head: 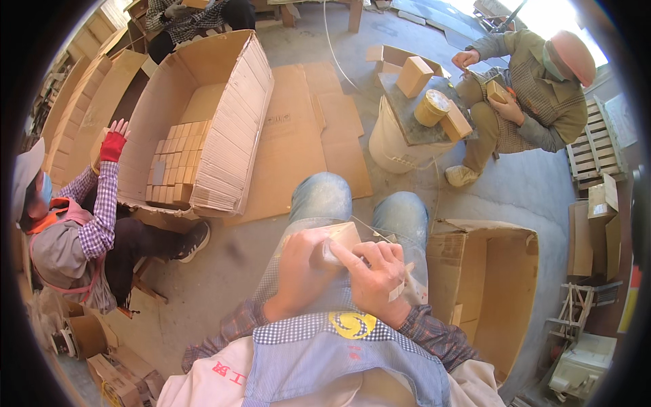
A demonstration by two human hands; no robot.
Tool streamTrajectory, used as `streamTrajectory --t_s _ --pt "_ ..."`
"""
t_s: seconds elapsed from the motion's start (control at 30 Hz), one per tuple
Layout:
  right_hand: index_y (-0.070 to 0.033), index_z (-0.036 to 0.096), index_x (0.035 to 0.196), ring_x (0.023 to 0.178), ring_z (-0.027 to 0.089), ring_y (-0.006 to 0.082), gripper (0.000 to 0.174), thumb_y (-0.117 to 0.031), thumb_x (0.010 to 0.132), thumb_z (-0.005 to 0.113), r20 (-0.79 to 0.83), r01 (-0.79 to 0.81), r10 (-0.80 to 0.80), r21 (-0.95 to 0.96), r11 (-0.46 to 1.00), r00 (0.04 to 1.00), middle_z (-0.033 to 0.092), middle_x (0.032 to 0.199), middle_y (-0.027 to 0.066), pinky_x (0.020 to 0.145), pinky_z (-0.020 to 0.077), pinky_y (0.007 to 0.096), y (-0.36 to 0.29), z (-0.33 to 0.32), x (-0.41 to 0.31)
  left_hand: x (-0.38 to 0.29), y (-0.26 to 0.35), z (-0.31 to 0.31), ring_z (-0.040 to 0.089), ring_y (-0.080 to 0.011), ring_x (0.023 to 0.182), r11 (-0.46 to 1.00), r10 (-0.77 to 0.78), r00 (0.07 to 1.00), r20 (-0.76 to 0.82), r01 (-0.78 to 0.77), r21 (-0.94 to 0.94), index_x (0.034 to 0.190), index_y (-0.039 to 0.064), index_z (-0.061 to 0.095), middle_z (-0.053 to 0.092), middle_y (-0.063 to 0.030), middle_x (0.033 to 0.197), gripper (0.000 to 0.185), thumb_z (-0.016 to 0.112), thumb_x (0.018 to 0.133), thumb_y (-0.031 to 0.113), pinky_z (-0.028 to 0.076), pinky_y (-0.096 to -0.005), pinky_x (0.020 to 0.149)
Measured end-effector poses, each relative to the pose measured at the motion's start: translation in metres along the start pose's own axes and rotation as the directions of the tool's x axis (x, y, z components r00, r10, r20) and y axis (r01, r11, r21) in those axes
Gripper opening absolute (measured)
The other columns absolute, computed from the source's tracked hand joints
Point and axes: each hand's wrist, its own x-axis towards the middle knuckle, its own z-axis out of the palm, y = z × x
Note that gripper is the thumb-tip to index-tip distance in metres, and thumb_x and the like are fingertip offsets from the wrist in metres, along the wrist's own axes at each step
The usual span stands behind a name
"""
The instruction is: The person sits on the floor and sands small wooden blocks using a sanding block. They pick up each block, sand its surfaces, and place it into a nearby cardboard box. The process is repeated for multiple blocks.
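My left hand point(302, 264) grips a small pale wooden block or box point(345, 236) above my lap. Its near end carries a whitish patch point(330, 254), too blurred to identify. My right hand point(379, 277) has its index finger stretched onto that end, while the other fingers are curled. Whether those curled fingers hold anything is hidden. A strip of tape or bandage point(396, 291) is on the right hand near the wrist. Under both hands lies a checked apron point(269, 274) over my jeans.
Ahead left, a large carton point(231, 137) contains stacked wooden blocks point(178, 157). An open carton point(480, 285) stands at my right. A bucket point(402, 137) supports a board with a tub point(432, 108) and blocks. Co-workers sit left point(76, 239) and right point(539, 96); another is partly visible at the top.
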Motion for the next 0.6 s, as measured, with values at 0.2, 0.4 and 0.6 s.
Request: streamTrajectory --t_s 0.2,0.4,0.6 --pt "-0.020 0.077 0.123 0.083 0.060 0.0199 0.047 -0.007 0.078 0.069 0.017 0.004 -0.004 -0.024 1.000 1.000 0.062 0.092 -0.0017 0.078 0.0405 0.0384 -0.0063 0.0009 0.0006 -0.0033 0.0007 0.0044 0.067 -0.0346 0.115 0.999 -0.035 0.999 -0.027 0.035 -0.023 0.121 0.004 0.063 0.070 -0.0159 0.118 0.061 0.095 0.070 0.010 0.054 -0.0419 0.098" --pt "-0.020 0.076 0.122 0.084 0.061 0.0213 0.046 -0.008 0.079 0.068 -0.010 -0.014 0.014 -0.017 1.000 1.000 0.062 0.092 -0.0020 0.077 0.0406 0.0401 -0.0051 0.0029 -0.0011 -0.0034 0.0021 0.0068 0.067 -0.0360 0.105 0.998 -0.027 0.998 -0.065 0.023 -0.065 0.119 0.006 0.063 0.072 -0.0140 0.118 0.056 0.091 0.071 0.011 0.052 -0.0438 0.091" --pt "-0.020 0.075 0.124 0.083 0.060 0.0213 0.048 -0.006 0.079 0.067 0.002 -0.122 0.122 -0.007 0.992 0.992 0.063 0.094 -0.0025 0.077 0.0416 0.0407 -0.0028 0.0088 -0.0039 -0.0050 0.0012 0.0037 0.068 -0.0327 0.117 0.996 -0.082 0.997 -0.015 0.082 -0.043 0.122 0.003 0.062 0.069 -0.0176 0.119 0.061 0.095 0.071 0.009 0.055 -0.0403 0.098"
